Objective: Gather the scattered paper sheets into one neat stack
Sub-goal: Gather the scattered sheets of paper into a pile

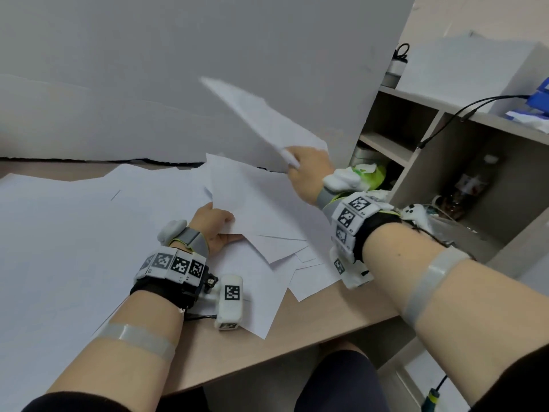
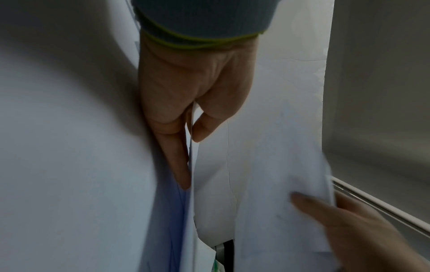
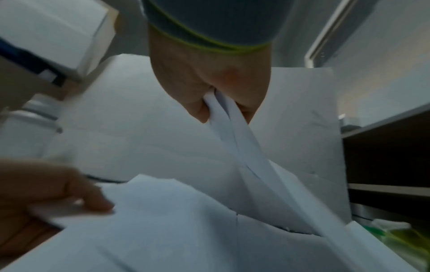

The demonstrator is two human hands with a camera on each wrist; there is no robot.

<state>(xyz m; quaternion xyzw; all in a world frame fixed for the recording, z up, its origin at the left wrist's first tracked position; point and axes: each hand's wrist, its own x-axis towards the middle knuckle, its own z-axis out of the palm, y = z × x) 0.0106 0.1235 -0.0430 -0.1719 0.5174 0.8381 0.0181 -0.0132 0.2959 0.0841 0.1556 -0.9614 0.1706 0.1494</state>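
White paper sheets (image 1: 89,227) lie scattered and overlapping over the wooden desk (image 1: 320,316). My right hand (image 1: 306,173) is raised above the desk's back right and pinches a corner of a few lifted sheets (image 1: 267,120), which slant up to the left; in the right wrist view these lifted sheets (image 3: 235,128) hang from my right hand (image 3: 221,103). My left hand (image 1: 217,224) is low at the desk's middle and grips the edge of a tilted bundle of sheets (image 1: 246,200), thumb on top. The left wrist view shows my left hand (image 2: 190,132) with that bundle's edge (image 2: 267,147) between thumb and fingers.
A large grey board (image 1: 178,69) stands along the back of the desk. An open shelf unit (image 1: 430,138) with clutter, a black cable (image 1: 463,111) and a bottle (image 1: 396,66) stands to the right. The desk's front edge runs close below my forearms.
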